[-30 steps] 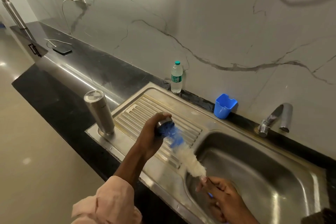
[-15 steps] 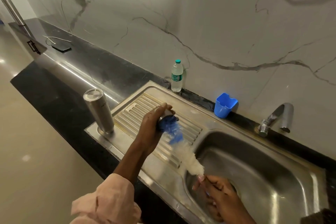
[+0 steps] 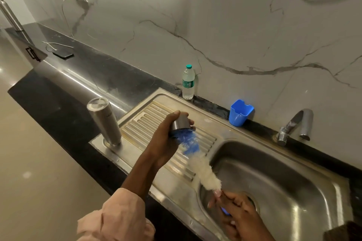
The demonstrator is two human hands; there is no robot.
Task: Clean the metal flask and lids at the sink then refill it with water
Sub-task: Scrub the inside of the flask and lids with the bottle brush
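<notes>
Head view: scrubbing a metal lid [image 3: 181,122] with a bottle brush [image 3: 197,159] over the sink [image 3: 293,191]. Left hand [image 3: 166,139], grip clamped round the lid; right hand [image 3: 238,210], grip closed on the brush handle. Metal flask [image 3: 103,121] standing upside down on the drainboard's far-left corner. Probably next: rinsing under the tap [image 3: 295,125], far right. Black desk [image 3: 64,107], marble wall, plastic water bottle [image 3: 188,82], blue cup [image 3: 240,112] behind.
</notes>
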